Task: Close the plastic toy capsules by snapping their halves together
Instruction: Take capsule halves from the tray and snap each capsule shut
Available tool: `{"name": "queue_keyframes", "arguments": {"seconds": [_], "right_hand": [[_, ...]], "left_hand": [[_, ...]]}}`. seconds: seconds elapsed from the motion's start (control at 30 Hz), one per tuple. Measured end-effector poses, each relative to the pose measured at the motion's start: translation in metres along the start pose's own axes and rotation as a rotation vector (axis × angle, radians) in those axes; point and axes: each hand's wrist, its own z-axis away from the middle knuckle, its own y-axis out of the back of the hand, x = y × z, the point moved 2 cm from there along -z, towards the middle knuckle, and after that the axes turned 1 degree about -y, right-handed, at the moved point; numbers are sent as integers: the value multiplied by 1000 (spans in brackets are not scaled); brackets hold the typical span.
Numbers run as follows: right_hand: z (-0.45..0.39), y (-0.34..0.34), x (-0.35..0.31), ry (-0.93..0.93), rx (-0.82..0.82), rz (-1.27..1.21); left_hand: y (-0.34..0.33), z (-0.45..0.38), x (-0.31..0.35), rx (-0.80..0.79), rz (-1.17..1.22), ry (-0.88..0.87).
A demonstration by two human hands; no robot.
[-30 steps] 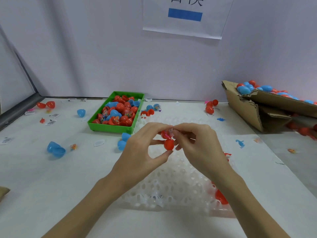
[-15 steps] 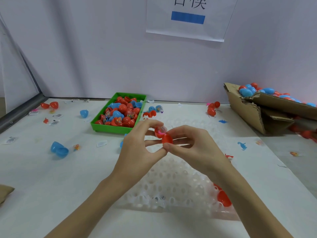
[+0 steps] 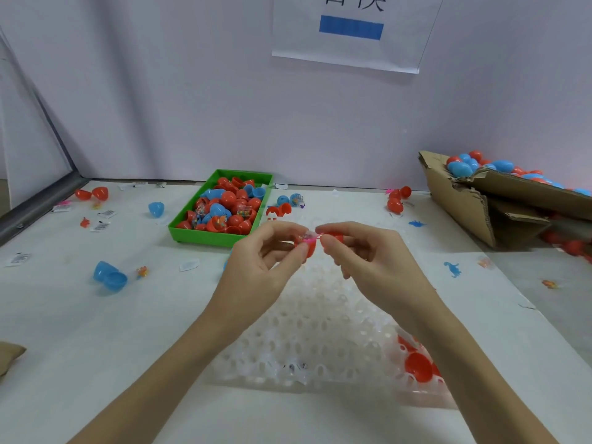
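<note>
L hand (image 3: pixel 256 267) pinches red capsule half (image 3: pixel 308 248) | R hand (image 3: pixel 374 264) grips other red half (image 3: pixel 334 235) | halves apart, pink toy (image 3: pixel 311 240) btwn | above clear tray (image 3: pixel 320 341)

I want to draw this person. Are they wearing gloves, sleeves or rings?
No gloves or rings show. The left hand and right hand are bare, and both forearms are bare right down to the picture's edge, so no sleeves show. The fingers are slim with short, plain nails.
</note>
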Motion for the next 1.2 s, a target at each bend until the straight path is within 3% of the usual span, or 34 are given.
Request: {"name": "queue_keyframes", "arguments": {"seconds": [0.13, 0.23, 0.37, 0.47, 0.53, 0.7, 0.8, 1.0, 1.2], "right_hand": [[2, -5, -2, 112, 44, 144], [2, -4, -6, 175, 92, 154], [4, -3, -8, 337, 91, 357], [4, -3, -9, 398, 67, 464], [4, -3, -10, 402, 91, 421], [7, -8, -9, 310, 109, 48], [7, -12, -10, 280, 60, 14], [7, -15, -9, 280, 85, 48], [6, -13, -9, 245, 147, -79]], "left_hand": [[-1, 1, 0, 85, -106, -62], [2, 0, 2, 62, -181, -133], [3, 0, 6, 19, -383, -318], [2, 0, 4, 13, -398, -344], [1, 1, 4, 8, -290, -273], [0, 0, 4, 43, -55, -143], [4, -2, 6, 63, 99, -29], [12, -4, 4, 131, 143, 54], [11, -5, 8, 61, 99, -23]]}}
